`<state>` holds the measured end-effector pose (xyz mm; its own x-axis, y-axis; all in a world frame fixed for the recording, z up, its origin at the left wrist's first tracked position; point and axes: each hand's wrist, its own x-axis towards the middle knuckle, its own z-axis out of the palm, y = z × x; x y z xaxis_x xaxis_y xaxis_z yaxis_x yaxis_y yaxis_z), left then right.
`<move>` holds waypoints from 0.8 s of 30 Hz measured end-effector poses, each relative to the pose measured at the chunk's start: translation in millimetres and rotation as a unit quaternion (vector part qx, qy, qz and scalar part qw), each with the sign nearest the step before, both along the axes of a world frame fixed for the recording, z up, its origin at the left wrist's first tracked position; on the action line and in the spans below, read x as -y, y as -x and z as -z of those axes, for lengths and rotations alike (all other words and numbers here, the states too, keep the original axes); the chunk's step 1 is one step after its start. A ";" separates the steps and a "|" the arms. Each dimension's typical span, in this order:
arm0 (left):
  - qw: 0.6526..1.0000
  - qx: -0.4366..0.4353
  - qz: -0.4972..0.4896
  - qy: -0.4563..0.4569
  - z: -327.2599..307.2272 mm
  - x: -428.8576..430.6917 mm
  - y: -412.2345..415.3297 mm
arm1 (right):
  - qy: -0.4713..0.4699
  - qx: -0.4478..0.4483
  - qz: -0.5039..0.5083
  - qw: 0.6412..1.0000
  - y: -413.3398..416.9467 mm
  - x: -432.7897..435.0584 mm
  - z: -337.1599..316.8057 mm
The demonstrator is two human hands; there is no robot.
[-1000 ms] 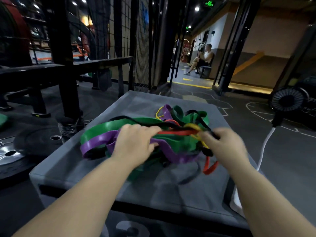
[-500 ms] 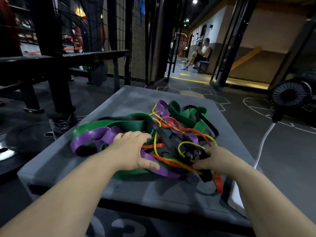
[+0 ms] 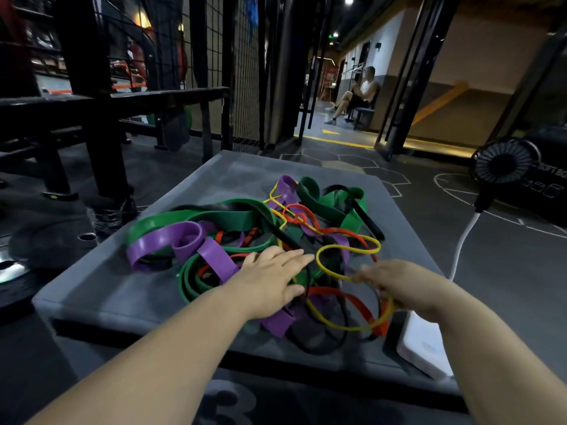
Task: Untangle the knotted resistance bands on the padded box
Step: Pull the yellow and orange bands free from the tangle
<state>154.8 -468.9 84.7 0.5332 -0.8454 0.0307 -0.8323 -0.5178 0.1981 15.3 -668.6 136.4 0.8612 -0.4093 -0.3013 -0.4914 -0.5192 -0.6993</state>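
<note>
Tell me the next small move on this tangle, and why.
I would probably draw the yellow band up and out with the right hand, the left hand pressing flat on the pile. Its loops lie mostly on top beside that hand, so it looks freest. The right hand is blurred; its grip is unclear.

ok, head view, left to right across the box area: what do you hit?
black weight plate → purple band loop → left hand → right hand → white cable
</note>
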 end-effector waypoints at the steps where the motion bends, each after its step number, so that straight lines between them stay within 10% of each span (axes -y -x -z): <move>1: 1.000 0.005 0.005 0.009 1.1 1.2 2.2 | 0.045 -0.019 -0.030 0.998 1.1 2.6 1.8; 16: 0.998 0.062 0.002 0.023 1.6 -5.6 -5.1 | 0.324 -0.268 -0.201 0.885 -2.7 -24.6 -6.6; 24: 0.996 0.017 -0.019 0.081 0.8 -5.5 -2.3 | 0.323 -0.145 -0.138 0.925 -1.4 -13.9 -19.5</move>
